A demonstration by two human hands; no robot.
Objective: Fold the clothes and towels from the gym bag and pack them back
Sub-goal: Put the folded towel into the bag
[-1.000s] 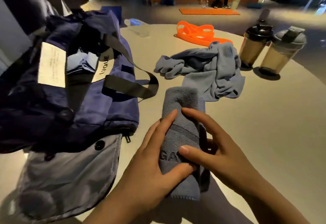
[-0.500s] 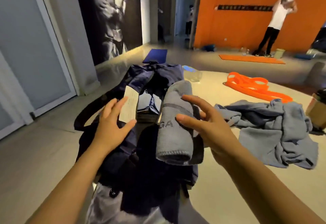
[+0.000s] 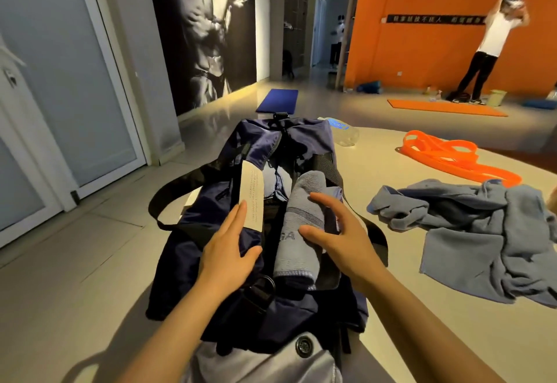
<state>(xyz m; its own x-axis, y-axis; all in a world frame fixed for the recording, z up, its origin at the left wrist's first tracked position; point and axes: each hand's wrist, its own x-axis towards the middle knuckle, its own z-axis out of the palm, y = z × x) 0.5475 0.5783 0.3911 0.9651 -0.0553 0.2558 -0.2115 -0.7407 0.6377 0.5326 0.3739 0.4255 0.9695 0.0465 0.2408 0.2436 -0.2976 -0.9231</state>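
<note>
A navy gym bag (image 3: 208, 214) lies open on the round table (image 3: 422, 337), with a white label on its left flap. My right hand (image 3: 340, 238) holds a rolled grey-blue towel (image 3: 294, 259) between thumb and fingers, low in the bag's opening. My left hand (image 3: 229, 250) rests flat on the bag's left flap beside the label, fingers straight. Some light blue fabric shows deeper inside the bag. A crumpled grey-blue heap of cloth (image 3: 482, 232) lies unfolded on the table to the right.
Orange resistance bands (image 3: 452, 156) and a clear water bottle (image 3: 343, 132) lie at the table's far side. A grey buttoned piece (image 3: 265, 361) sits at the bag's near end. A person (image 3: 488, 51) stands by the orange wall, and a blue mat (image 3: 277, 101) lies on the floor.
My right hand lifted the rolled towel off the table and carried it left into the bag's opening. My left hand left the towel and went to the bag's flap. My view rose.
</note>
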